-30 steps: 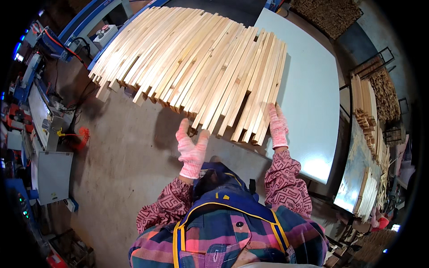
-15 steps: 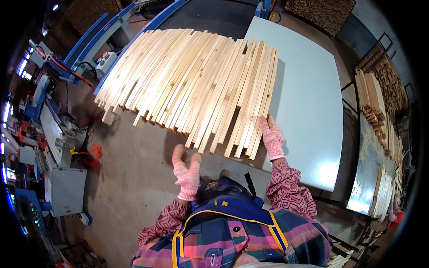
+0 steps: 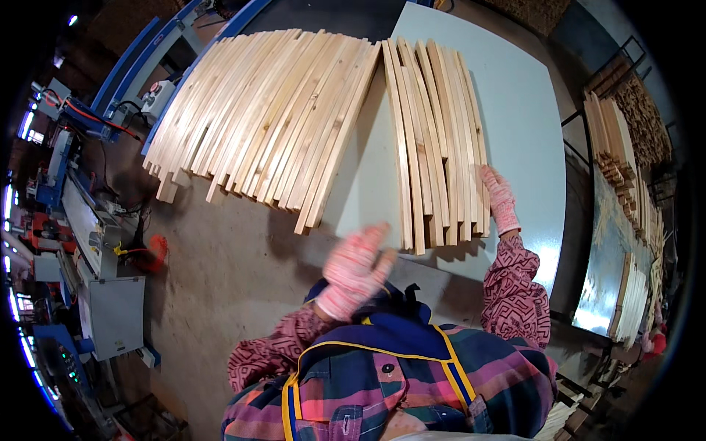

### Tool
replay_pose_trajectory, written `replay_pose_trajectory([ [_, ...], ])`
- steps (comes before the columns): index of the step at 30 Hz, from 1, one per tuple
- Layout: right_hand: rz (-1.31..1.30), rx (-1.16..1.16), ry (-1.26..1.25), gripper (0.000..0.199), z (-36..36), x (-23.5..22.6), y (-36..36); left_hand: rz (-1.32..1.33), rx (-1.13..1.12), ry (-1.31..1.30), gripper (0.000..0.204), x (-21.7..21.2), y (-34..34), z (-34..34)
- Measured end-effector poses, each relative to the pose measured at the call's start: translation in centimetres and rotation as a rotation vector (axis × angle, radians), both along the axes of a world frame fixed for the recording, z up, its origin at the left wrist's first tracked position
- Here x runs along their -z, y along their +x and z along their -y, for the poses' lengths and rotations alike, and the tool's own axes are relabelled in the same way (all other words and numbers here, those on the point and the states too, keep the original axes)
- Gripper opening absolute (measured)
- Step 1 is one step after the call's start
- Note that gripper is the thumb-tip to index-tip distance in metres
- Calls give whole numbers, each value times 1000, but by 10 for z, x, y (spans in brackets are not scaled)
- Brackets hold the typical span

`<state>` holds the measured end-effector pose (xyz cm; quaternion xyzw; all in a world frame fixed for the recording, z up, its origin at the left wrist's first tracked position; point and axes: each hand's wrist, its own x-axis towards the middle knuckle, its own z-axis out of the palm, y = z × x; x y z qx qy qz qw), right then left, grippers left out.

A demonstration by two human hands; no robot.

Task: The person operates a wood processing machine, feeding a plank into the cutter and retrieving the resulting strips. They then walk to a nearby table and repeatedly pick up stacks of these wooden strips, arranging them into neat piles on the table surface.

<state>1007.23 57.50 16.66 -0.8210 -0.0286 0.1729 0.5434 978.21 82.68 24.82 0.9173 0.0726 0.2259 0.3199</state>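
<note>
Premises: woodworking workshop. Evidence noted: wooden strips (image 3: 265,125) laid side by side, a pale tabletop (image 3: 523,147), a blue-framed machine (image 3: 323,16) with dark bed, a grey cabinet (image 3: 114,312), stacked timber (image 3: 612,143) along the right, grey floor (image 3: 195,294).

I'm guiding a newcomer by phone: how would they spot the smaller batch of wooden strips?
Find the big pale tabletop, right of centre. The smaller batch lies on it, the gloved right hand at its right edge. Unlike the wider batch across the gap to its left, it has far fewer strips.
</note>
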Motion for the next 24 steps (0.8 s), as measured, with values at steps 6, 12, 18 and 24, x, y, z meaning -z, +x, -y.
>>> replay_pose_trajectory([
  [6, 70, 47, 156, 69, -7, 20, -1, -434, -22, 886, 61, 18, 14, -117],
  [12, 119, 59, 12, 68, -6, 12, -6, -509, 74, 392, 45, -75, 48, -107],
  [18, 72, 51, 69, 69, -18, 10, -5, -675, -119, -173, 83, -17, 93, -62],
  [24, 77, 65, -132, 73, -17, -18, -18, -633, 135, -41, 88, -17, 59, -18],
])
